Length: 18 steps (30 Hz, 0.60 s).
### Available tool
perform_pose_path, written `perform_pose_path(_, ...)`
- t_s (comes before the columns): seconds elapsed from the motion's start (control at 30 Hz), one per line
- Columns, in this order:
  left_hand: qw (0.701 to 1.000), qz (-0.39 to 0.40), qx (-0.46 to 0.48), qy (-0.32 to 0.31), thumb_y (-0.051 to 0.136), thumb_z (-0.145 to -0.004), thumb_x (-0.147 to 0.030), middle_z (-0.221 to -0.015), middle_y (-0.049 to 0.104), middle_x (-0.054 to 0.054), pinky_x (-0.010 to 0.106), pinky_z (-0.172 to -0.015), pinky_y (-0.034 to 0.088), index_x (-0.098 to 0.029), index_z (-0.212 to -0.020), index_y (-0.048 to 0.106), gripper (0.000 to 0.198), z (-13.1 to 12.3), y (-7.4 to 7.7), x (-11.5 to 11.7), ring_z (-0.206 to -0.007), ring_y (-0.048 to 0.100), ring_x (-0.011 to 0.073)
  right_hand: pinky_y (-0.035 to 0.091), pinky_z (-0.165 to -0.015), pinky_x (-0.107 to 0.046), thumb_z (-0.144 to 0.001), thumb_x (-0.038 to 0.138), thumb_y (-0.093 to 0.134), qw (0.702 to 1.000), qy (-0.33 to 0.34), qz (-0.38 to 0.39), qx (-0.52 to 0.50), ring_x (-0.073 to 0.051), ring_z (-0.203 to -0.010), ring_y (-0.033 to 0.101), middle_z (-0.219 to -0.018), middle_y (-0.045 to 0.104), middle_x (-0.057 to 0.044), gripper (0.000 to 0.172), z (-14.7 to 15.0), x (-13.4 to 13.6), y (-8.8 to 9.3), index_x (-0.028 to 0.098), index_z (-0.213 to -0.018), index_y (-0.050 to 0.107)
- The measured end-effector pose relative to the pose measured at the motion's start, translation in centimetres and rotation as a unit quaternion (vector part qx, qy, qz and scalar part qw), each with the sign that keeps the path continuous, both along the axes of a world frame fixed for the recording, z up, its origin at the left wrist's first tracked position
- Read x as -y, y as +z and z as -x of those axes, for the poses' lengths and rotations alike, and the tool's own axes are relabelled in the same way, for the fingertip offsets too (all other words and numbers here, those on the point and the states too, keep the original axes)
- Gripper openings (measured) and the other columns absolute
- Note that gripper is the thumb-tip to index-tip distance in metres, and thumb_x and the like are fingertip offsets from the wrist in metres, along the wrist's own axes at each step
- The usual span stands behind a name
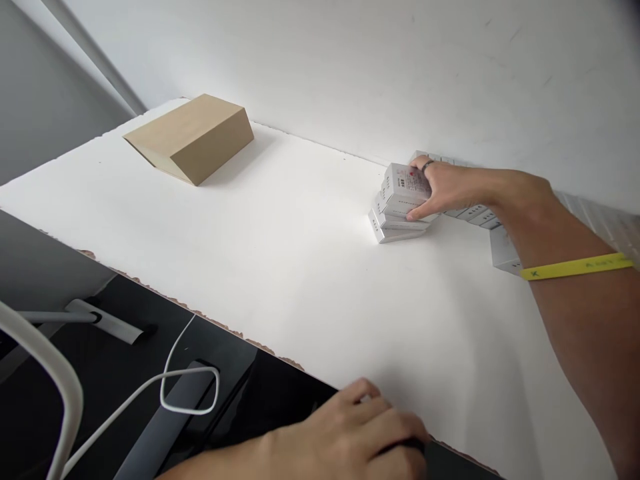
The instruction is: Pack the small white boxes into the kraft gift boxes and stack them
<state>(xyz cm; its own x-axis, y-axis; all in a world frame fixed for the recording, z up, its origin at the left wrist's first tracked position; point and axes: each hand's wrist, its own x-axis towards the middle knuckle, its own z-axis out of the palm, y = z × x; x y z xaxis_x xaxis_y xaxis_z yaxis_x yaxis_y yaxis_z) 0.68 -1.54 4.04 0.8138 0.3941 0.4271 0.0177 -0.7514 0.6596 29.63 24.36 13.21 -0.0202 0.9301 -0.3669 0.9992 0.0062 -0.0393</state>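
Head view: right hand [453,189] clasps top box [401,180], upper right.
Box lies left, between fingers [419,161] and thumb [421,212]; left hand [350,430], lower centre, is curled well apart, grasp unclear.

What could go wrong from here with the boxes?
1. The stack under the right hand is skewed, so it might slide apart if nudged.
2. The right forearm crosses in front of the row of boxes; a sideways move could knock them.
3. The left hand is by the ragged table edge, which might scrape it.
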Motion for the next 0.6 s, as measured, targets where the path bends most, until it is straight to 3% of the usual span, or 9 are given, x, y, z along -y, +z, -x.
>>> perform_pose_path(0.13,0.984,0.043,0.097,0.141,0.06,-0.1,-0.012,-0.126,0.074,0.017,0.038,-0.09,0.064,-0.018,-0.121,0.053,0.023,-2.5,0.5,-1.9,-0.1,0.077,0.0235,0.054,-0.079,-0.04,-0.071,0.053,0.092,0.999,-0.021,0.005,-0.04,-0.028,-0.098,0.066,-0.128,0.066,-0.009,0.107,-0.4,0.8,-0.4,0.03,-0.159,0.037)
perform_pose_path(0.2,0.976,0.07,0.112,0.171,0.061,-0.098,-0.014,-0.127,0.072,0.019,0.041,-0.09,0.065,-0.019,-0.126,0.05,0.03,-3.3,0.0,-1.9,-0.109,0.076,0.0267,0.055,-0.08,-0.042,-0.069,0.052,0.092,0.998,-0.021,0.0,-0.067,-0.03,-0.102,0.065,-0.13,0.064,-0.011,0.106,-0.4,1.2,-0.6,0.029,-0.158,0.039)
perform_pose_path(0.4,0.982,0.052,0.127,0.131,0.062,-0.094,-0.013,-0.118,0.072,0.019,0.038,-0.087,0.066,-0.018,-0.123,0.051,0.031,-4.2,-2.1,-0.6,-0.103,0.076,0.0261,0.055,-0.082,-0.041,-0.069,0.056,0.09,0.997,0.023,-0.004,-0.077,-0.029,-0.108,0.062,-0.137,0.057,-0.011,0.1,0.6,3.0,-1.1,0.027,-0.152,0.042)
perform_pose_path(0.5,0.982,0.06,0.129,0.128,0.063,-0.094,-0.014,-0.12,0.072,0.019,0.037,-0.088,0.065,-0.016,-0.121,0.052,0.029,-4.2,-2.6,-0.3,-0.096,0.075,0.023,0.054,-0.081,-0.039,-0.067,0.061,0.088,0.997,0.033,-0.017,-0.065,-0.029,-0.109,0.061,-0.135,0.055,-0.011,0.099,1.5,4.0,-1.4,0.025,-0.148,0.043)
perform_pose_path(0.6,0.98,0.064,0.135,0.131,0.062,-0.094,-0.012,-0.119,0.072,0.019,0.038,-0.089,0.065,-0.016,-0.122,0.051,0.03,-4.2,-2.8,-0.4,-0.103,0.076,0.0255,0.054,-0.081,-0.039,-0.065,0.063,0.084,0.995,0.037,-0.03,-0.088,-0.03,-0.111,0.059,-0.137,0.054,-0.01,0.094,1.7,4.9,-1.5,0.028,-0.143,0.046)
